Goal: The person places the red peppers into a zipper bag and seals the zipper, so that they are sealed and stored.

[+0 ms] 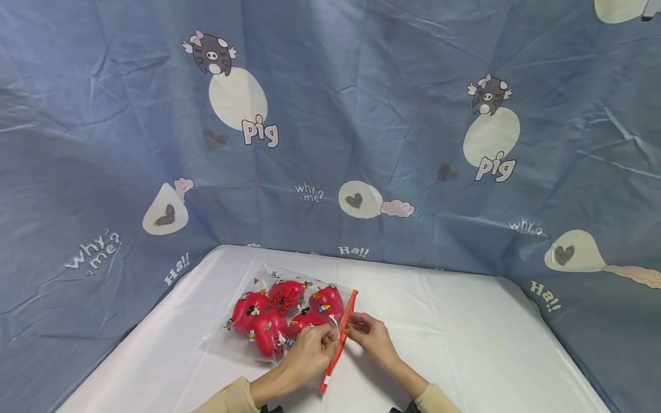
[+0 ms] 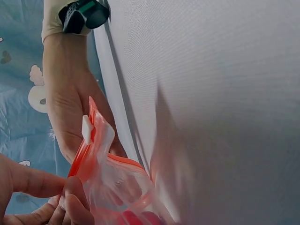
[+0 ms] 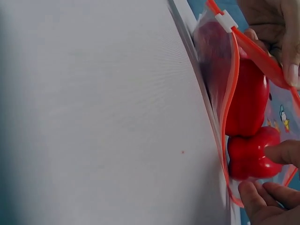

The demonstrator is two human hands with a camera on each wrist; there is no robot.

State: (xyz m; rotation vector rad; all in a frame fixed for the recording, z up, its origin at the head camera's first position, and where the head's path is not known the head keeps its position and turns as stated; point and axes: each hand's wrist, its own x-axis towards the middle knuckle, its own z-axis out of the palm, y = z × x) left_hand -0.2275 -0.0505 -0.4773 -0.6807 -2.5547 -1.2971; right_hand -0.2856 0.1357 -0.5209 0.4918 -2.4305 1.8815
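Observation:
A clear slider zip bag (image 1: 289, 275) with cartoon prints lies on the white table, its mouth facing right. Inside are several red bell peppers (image 1: 271, 334), two of them plain in the right wrist view as the red bell peppers (image 3: 248, 101). Orange strips (image 3: 229, 101) edge the parted mouth, with a white slider (image 3: 226, 21) near one end. My left hand (image 1: 312, 351) pinches the orange edge between thumb and fingers. At the mouth, my right hand (image 1: 374, 338) has its fingertips by the edge, thumb and fingers apart; part of its contact is hidden.
The white-covered table (image 1: 439, 321) extends around the bag. A blue cloth (image 1: 330, 132) with pig prints hangs behind and along the sides. A dark wrist device (image 2: 84, 16) sits on my right forearm.

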